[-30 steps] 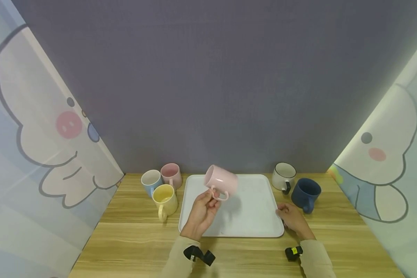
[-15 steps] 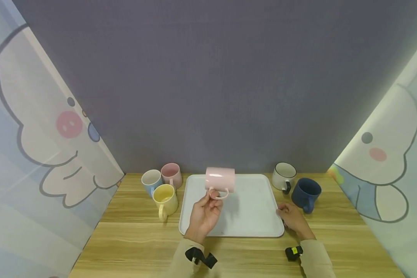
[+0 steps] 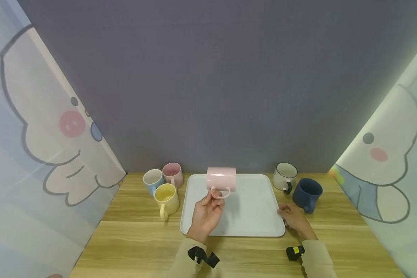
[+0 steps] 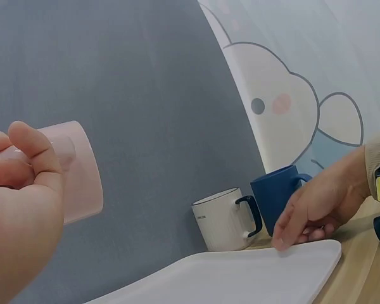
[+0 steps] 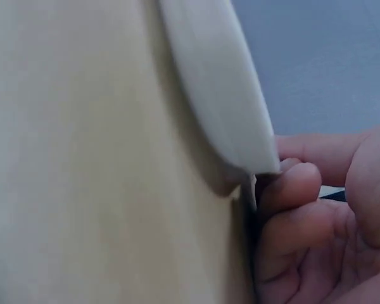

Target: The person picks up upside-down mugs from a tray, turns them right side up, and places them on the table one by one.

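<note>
A light pink mug (image 3: 221, 178) lies sideways in the air above the white tray (image 3: 253, 212), its handle pointing down toward me. My left hand (image 3: 206, 214) pinches that handle between thumb and fingers. In the left wrist view the mug (image 4: 85, 168) shows partly behind the curled fingers. At the tray's right side, my right hand (image 3: 293, 218) grips the rim. The right wrist view has the fingers (image 5: 297, 187) bent at the underside of the tray's edge (image 5: 225, 82), with the thumb side above.
Left of the tray stand a yellow mug (image 3: 167, 199), a blue mug with white inside (image 3: 153, 183) and a darker pink mug (image 3: 173, 175). To its right are a white mug with black rim (image 3: 284, 178) and a navy mug (image 3: 306, 193). A grey wall (image 3: 208, 96) rises behind.
The pink mug has turned from a tilt to nearly level, its left end now less visible inside. My left hand shifted slightly right. The right hand stays at the tray's rim.
</note>
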The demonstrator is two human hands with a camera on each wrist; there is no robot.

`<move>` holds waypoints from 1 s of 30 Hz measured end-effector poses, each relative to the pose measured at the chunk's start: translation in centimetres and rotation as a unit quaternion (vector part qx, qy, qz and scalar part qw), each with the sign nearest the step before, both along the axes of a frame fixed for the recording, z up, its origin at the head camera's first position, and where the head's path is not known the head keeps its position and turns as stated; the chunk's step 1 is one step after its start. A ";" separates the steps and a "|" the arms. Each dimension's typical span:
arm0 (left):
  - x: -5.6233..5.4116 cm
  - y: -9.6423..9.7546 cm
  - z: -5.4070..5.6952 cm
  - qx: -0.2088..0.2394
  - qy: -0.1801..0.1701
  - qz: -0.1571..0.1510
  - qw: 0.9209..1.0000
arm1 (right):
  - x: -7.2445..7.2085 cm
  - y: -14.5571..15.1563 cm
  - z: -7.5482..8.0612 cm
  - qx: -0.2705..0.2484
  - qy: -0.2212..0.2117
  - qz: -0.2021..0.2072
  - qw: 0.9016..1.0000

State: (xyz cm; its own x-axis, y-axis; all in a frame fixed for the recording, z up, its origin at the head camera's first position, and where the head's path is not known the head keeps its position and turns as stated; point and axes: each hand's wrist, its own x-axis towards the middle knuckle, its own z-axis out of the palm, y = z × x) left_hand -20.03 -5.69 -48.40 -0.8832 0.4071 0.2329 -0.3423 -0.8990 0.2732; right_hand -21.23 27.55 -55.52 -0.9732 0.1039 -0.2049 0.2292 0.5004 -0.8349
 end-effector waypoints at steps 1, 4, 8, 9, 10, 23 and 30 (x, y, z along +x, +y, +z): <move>0.0 0.1 0.0 -0.001 0.002 0.000 1.000 | -0.1 0.0 0.1 0.009 0.011 -0.009 1.000; -0.1 0.2 0.1 0.003 0.006 -0.004 1.000 | 0.0 -0.9 0.5 0.019 0.051 -0.055 0.997; -0.1 0.4 0.1 0.011 0.011 -0.013 1.000 | 0.7 -4.0 2.1 -0.069 0.073 -0.062 0.993; 0.0 0.5 0.0 0.012 0.011 -0.015 1.000 | 0.9 -5.0 2.7 -0.113 0.068 -0.048 0.990; 0.0 0.6 0.0 0.015 0.012 -0.018 1.000 | 1.1 -5.9 3.3 -0.160 0.058 -0.027 0.985; 1.5 2.6 -0.8 -0.030 0.042 -0.037 0.998 | 3.0 -12.6 7.3 -0.689 -0.049 0.302 0.657; 1.7 3.1 -1.3 -0.145 0.064 -0.009 0.987 | 3.4 -13.1 7.5 -0.755 -0.072 0.348 0.551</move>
State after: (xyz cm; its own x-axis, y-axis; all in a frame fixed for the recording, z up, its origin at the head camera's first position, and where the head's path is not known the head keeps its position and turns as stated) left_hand -18.34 -2.56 -49.67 -0.8460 0.4889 0.2127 -0.3042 -0.7702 0.5606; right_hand -17.86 14.43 -47.99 -0.6330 -0.6784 0.3729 0.5378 -0.7319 -0.4184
